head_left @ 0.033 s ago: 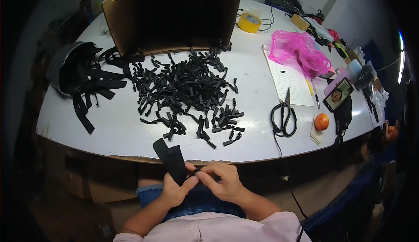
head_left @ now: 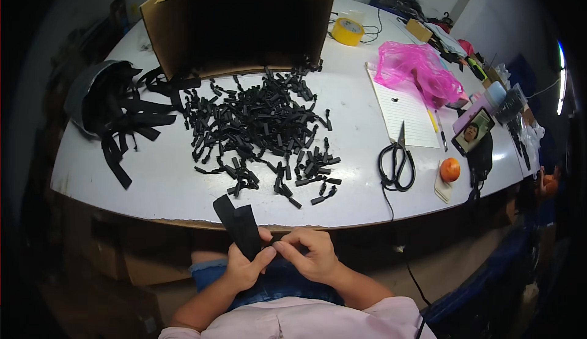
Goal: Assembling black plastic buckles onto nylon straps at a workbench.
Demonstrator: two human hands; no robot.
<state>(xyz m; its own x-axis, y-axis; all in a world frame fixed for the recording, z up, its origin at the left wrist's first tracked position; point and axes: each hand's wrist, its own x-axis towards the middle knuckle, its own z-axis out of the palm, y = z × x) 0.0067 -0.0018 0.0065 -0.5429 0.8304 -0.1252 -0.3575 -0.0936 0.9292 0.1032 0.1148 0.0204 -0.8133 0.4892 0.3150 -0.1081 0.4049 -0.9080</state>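
Left hand closed around a flat black fabric strap, held below the desk edge over the lap; the strap's free end sticks up and left, just overlapping the desk rim. Right hand pinched at the fingertips on a small black plastic clip, pressed against the strap where both hands meet. Whether the clip is already seated on the strap is too small to tell.

Judgement: the step in hand looks like fitting the clip onto the strap end. The next move likely calls for a firm hold by the left hand while the right pushes or threads the piece square.

Outward on the white oval desk: a loose heap of small black plastic clips straight ahead, nearest ones just beyond the desk edge. To the left, a tangle of black straps spilling from a grey bag. Behind the heap, an open brown cardboard box lying on its side. To the right, black-handled scissors, a lined paper pad, a pink plastic bag, a yellow tape roll, a small orange fruit, and a phone propped up.

Nothing lies between the hands and the heap; the scissors sit well apart from the work.
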